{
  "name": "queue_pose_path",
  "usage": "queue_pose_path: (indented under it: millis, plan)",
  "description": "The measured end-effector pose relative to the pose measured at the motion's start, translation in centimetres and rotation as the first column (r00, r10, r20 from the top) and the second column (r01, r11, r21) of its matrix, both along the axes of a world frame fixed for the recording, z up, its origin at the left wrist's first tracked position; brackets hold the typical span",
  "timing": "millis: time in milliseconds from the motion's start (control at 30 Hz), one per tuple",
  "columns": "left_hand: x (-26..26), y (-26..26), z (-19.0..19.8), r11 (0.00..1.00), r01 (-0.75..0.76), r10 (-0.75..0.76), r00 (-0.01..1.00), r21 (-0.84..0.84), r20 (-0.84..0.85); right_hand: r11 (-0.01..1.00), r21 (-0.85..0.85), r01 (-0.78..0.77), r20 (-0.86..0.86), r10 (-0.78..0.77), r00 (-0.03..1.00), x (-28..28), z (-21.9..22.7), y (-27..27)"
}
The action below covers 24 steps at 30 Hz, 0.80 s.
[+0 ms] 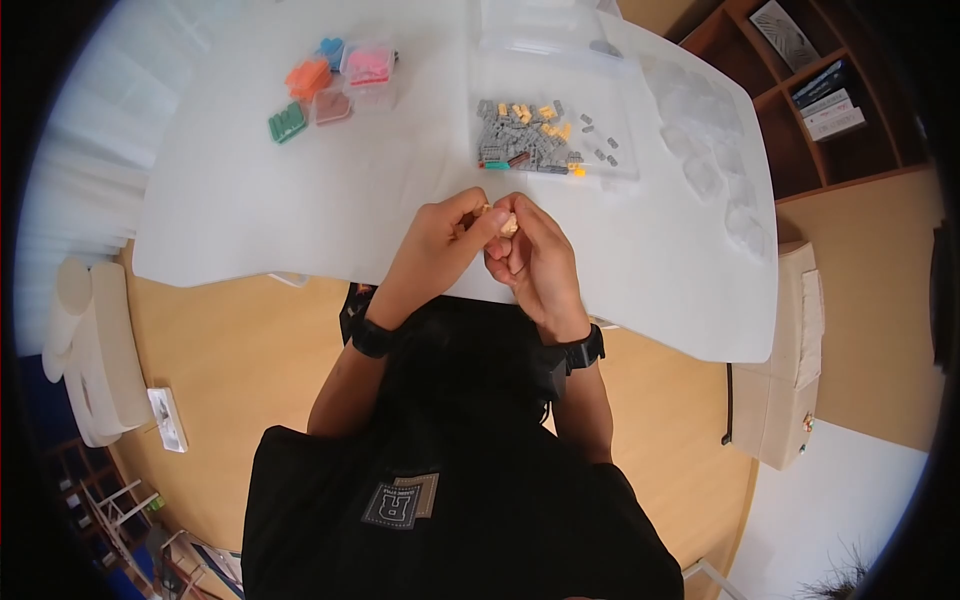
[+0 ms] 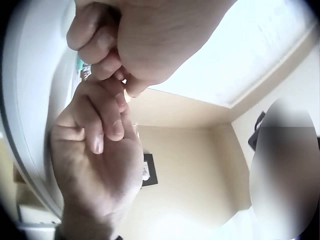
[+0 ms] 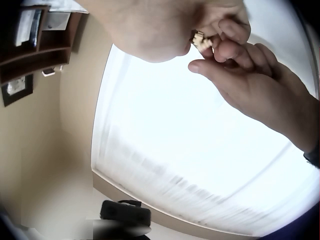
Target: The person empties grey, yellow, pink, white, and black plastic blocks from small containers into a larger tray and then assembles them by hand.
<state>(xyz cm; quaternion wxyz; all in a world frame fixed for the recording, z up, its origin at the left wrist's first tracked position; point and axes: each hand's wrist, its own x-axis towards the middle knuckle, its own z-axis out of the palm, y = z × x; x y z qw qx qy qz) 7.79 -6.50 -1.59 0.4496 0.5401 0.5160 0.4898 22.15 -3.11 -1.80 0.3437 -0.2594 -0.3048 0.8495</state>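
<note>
Over the table's near edge, my left hand (image 1: 435,245) and right hand (image 1: 543,265) meet fingertip to fingertip. Between them is a small cream piece made of toy building bricks (image 1: 509,226); its studded side shows in the right wrist view, where the brick piece (image 3: 201,41) sits among the fingertips. Both hands pinch it, and the fingers cover much of it. In the left wrist view the fingers hide nearly all of the piece. Just beyond the hands lies a heap of loose grey and yellow bricks (image 1: 525,138), with a few teal and brown ones at its near side.
The heap lies in a shallow clear tray (image 1: 610,105) on the white table (image 1: 240,200). Small clear boxes and bright parts stand far left: orange (image 1: 308,77), green (image 1: 287,122), pink (image 1: 368,66). Crumpled clear plastic bags (image 1: 705,150) lie along the right side.
</note>
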Motion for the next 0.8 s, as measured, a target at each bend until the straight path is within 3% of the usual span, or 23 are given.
queue_pose_path:
  millis: [67,100,167,267,333,400,467,600,667,700,733,767,800]
  plan:
    - [0.1,-0.2,1.9,0.999,-0.035,0.026,0.956,-0.025,-0.291,0.998,-0.052,0.027,-0.006,-0.027,1.0,-0.3,0.1,0.2]
    - [0.3,-0.1,2.3,0.999,-0.035,0.026,0.957,-0.026,-0.288,0.993,-0.109,0.051,-0.009,-0.052,0.999,-0.4,0.1,0.2]
    - [0.6,0.3,2.9,0.972,0.004,0.118,0.86,0.237,-0.497,0.994,-0.102,0.032,-0.036,-0.035,0.999,-0.3,-0.4,0.4]
    - [-0.3,0.9,4.1,0.989,0.085,0.005,0.81,0.125,-0.587,0.996,-0.086,-0.003,-0.049,-0.001,0.999,-0.2,-0.4,0.9]
    - [-0.5,1.1,4.1,0.987,0.069,0.029,0.812,0.145,-0.582,0.997,-0.08,-0.016,-0.03,0.014,0.999,0.1,-0.4,1.4]
    - [-0.9,1.2,4.5,0.985,0.057,0.049,0.814,0.164,-0.579,0.989,-0.141,-0.053,-0.174,0.028,0.984,0.3,0.1,2.1]
    - [-1.7,0.3,5.3,0.997,-0.036,0.064,0.887,0.07,-0.456,0.979,-0.116,0.169,-0.035,-0.175,0.984,-0.1,1.9,3.2]
    - [-3.0,-1.9,4.6,0.997,-0.036,0.014,0.948,-0.065,-0.319,0.979,0.009,0.205,-0.069,-0.204,0.977,-0.6,4.6,8.0]
    - [-3.1,-3.8,5.2,0.989,0.018,-0.063,0.95,-0.15,-0.307,0.943,0.24,0.23,0.11,-0.262,0.959,-1.0,5.3,10.0]
    - [-3.3,-4.5,5.6,0.976,0.063,-0.123,0.948,-0.206,-0.292,0.944,0.236,0.231,0.112,-0.262,0.959,-0.9,5.8,9.9]
    - [-3.8,-5.1,5.8,0.976,0.064,-0.124,0.949,-0.209,-0.289,0.899,0.381,0.218,0.189,-0.307,0.933,-0.7,6.3,9.8]
    - [-4.4,-5.8,5.8,0.965,0.165,-0.212,0.95,-0.204,-0.231,0.836,0.518,0.184,0.258,-0.357,0.898,-0.5,6.5,9.7]
    - [-5.2,-6.5,5.9,0.945,0.264,-0.297,0.939,-0.194,-0.171,0.838,0.516,0.175,0.266,-0.351,0.898,0.0,6.4,9.7]
